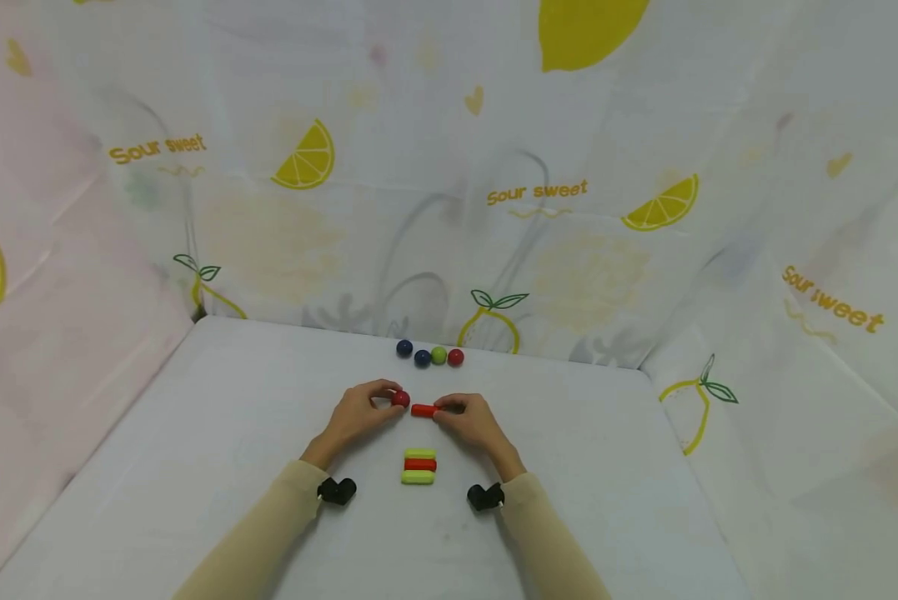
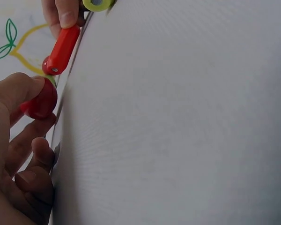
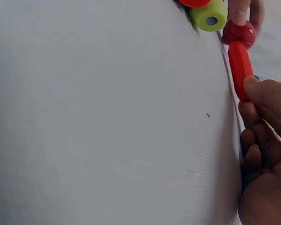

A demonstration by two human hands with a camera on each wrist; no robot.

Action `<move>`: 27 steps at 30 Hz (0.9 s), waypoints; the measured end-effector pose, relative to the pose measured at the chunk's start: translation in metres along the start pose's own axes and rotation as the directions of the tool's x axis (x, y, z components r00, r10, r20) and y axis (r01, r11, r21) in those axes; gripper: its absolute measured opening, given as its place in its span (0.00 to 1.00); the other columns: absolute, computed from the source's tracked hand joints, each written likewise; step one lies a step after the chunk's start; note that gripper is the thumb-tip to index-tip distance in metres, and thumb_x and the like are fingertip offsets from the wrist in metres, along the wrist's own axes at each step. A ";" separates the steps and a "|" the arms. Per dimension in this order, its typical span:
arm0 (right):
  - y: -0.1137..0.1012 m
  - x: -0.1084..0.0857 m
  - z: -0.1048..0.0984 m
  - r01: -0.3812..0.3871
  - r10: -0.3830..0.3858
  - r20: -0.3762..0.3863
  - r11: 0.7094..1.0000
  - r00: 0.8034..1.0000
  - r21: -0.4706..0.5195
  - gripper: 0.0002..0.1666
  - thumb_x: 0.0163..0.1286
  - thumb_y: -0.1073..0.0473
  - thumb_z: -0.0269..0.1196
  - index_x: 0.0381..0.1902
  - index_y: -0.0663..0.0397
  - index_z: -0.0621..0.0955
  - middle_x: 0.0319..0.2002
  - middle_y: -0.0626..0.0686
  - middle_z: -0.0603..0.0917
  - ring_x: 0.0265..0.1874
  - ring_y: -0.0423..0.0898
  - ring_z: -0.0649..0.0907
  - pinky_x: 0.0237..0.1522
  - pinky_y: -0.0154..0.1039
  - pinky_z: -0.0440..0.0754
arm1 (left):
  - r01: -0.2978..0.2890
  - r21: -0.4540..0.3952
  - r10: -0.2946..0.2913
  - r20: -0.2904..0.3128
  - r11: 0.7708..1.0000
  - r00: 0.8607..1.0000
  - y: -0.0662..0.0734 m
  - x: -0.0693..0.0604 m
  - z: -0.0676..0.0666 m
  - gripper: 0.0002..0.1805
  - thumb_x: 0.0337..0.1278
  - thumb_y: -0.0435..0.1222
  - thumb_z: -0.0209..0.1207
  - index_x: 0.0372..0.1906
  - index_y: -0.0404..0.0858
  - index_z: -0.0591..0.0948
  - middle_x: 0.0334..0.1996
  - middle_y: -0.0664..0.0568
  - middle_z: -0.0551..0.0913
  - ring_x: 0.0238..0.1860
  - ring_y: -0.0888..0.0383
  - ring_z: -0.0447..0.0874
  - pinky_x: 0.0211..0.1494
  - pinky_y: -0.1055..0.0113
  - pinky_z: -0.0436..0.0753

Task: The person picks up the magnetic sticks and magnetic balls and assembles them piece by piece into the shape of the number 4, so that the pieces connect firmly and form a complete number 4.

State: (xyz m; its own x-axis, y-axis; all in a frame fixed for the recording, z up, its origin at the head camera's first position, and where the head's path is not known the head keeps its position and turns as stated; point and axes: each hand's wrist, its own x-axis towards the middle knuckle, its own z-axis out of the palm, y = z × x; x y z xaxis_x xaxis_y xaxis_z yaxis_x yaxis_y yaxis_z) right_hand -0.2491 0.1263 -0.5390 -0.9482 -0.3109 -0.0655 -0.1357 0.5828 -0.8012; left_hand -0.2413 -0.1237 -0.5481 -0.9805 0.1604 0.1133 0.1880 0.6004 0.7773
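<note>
l hand (image 1: 354, 415): pinches red ball (image 1: 400, 399)
r hand (image 1: 474, 421): pinches red rod (image 1: 423, 411), nr end
grn/red/grn rods (image 1: 420, 465): side by side on desk (image 1: 606, 467)

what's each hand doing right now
Left hand: holding a dark red ball, pinched.
Right hand: holding a red stick by one end.

Red ball (image 1: 400, 400) and red stick (image 1: 422, 411) held side by side

The left hand (image 1: 354, 415) pinches the ball; the right hand (image 1: 473, 419) pinches the stick, whose free end points towards the ball. Nearer the person, two yellow-green sticks (image 1: 418, 478) lie parallel on the white table (image 1: 584, 483), another red stick (image 1: 420, 465) between them. Beyond the hands sit two dark blue balls (image 1: 404, 348), a green ball (image 1: 438, 356) and a second red ball (image 1: 456, 357). Behind hangs a lemon-printed cloth (image 1: 403, 108) lettered "Sour sweet".
</note>
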 end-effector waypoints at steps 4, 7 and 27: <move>0.000 0.001 -0.001 0.006 -0.006 0.002 1.000 1.000 0.003 0.13 0.72 0.54 0.68 0.51 0.49 0.89 0.49 0.49 0.88 0.48 0.45 0.81 0.58 0.47 0.80 | -0.006 0.007 0.006 -0.004 1.000 1.000 -0.002 0.000 -0.001 0.19 0.59 0.43 0.71 0.54 0.45 0.86 0.47 0.50 0.90 0.39 0.56 0.80 0.44 0.64 0.78; 0.001 0.002 -0.002 0.004 -0.004 0.000 1.000 1.000 0.009 0.12 0.72 0.54 0.68 0.50 0.49 0.89 0.48 0.49 0.89 0.47 0.45 0.81 0.58 0.47 0.80 | -0.023 0.012 0.023 -0.004 1.000 1.000 -0.003 0.000 0.000 0.18 0.59 0.43 0.71 0.54 0.45 0.86 0.48 0.50 0.90 0.40 0.56 0.81 0.43 0.65 0.77; -0.004 0.004 -0.005 -0.017 0.017 0.009 1.000 1.000 0.017 0.12 0.72 0.55 0.68 0.49 0.51 0.89 0.46 0.50 0.88 0.43 0.44 0.80 0.54 0.45 0.80 | -0.065 0.004 0.066 -0.007 0.998 0.998 -0.005 0.001 0.001 0.18 0.56 0.42 0.73 0.52 0.44 0.87 0.47 0.50 0.91 0.44 0.55 0.84 0.43 0.64 0.78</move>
State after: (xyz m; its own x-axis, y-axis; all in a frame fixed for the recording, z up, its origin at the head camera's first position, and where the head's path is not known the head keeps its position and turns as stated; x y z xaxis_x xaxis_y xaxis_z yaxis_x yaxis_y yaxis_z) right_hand -0.2538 0.1267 -0.5331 -0.9476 -0.3081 -0.0845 -0.1148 0.5753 -0.8098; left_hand -0.2435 -0.1260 -0.5521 -0.9665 0.1940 0.1682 0.2520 0.5914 0.7660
